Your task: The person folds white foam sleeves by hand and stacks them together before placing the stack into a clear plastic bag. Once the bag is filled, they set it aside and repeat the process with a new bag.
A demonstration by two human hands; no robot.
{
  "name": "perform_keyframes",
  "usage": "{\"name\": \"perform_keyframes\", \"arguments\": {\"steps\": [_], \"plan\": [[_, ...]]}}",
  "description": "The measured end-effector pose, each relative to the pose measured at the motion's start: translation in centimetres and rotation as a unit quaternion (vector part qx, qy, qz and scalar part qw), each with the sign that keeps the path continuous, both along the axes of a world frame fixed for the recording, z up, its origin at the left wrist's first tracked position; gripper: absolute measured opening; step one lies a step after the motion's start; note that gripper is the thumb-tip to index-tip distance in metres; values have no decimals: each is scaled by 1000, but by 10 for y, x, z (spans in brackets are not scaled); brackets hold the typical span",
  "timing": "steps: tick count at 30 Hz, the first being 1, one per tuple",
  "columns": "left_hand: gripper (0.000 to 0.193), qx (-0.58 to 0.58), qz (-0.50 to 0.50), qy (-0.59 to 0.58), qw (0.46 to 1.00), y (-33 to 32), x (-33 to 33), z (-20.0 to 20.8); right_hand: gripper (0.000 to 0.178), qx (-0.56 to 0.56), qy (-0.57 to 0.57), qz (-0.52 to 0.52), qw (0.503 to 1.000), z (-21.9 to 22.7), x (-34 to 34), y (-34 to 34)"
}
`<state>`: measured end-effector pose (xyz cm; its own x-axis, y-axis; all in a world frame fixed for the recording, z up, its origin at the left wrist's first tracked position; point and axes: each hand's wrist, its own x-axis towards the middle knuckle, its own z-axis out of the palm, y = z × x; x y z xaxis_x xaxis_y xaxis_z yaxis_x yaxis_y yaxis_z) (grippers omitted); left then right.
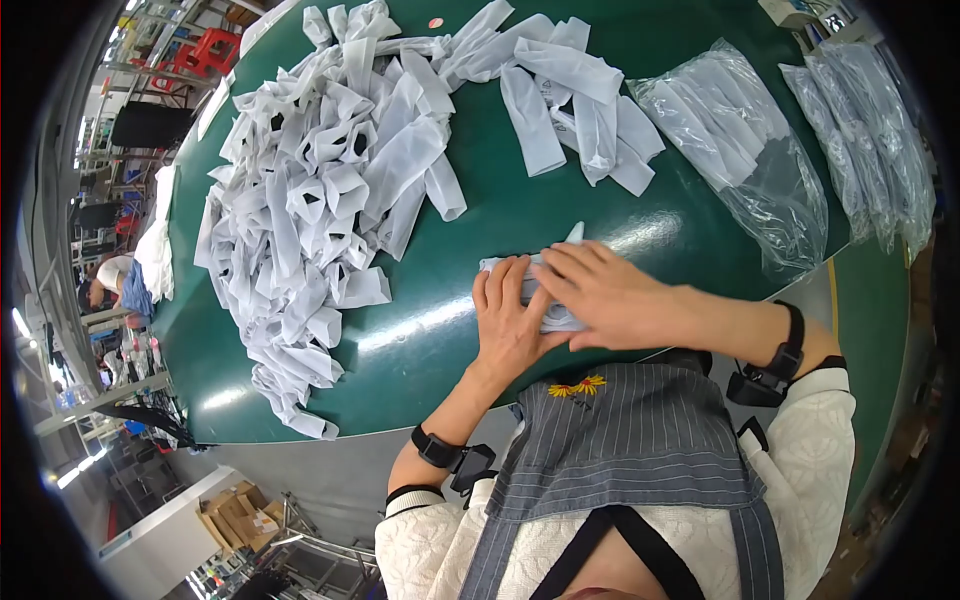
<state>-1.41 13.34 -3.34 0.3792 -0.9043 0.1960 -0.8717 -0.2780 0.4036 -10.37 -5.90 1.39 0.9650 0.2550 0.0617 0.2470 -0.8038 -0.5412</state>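
Near the front edge of the green table, both hands are on a pale grey, folded plastic-looking packet (pixel 562 318). My left hand (pixel 508 315) lies over its left part, fingers bent across the top and thumb toward the right. From the right, my right hand (pixel 605 292) reaches over it with curled fingers, almost meeting the left. Most of the packet is hidden under the hands, so its kind is unclear. A pale pointed tip (pixel 576 232) sticks out just beyond the right fingers.
A large heap of whitish translucent sleeve-like wrappers (pixel 300 200) covers the table's left side. Several more wrappers (pixel 590 100) lie beyond my hands. To the right are a clear bag of pale packets (pixel 730 130) and several filled clear bags (pixel 860 130) near the green table's (pixel 440 300) edge.
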Motion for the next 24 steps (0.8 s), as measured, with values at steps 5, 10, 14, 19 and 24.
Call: {"name": "perform_keyframes", "arguments": {"steps": [5,10,14,19,24], "plan": [[79,25,-35,26,999,9,15,17,90,-66,5,-19,998,-23,-2,19],[84,16,-34,66,997,27,39,16,95,-78,-19,-32,996,-31,-3,31],[87,12,-70,47,996,23,53,20,93,-32,-87,-50,994,-43,4,33],[82,65,-91,31,993,21,51,46,90,39,-54,-53,996,-51,-2,32],[65,48,-30,49,997,-19,51,100,87,17,-31,-93,995,-41,-50,9]]}}
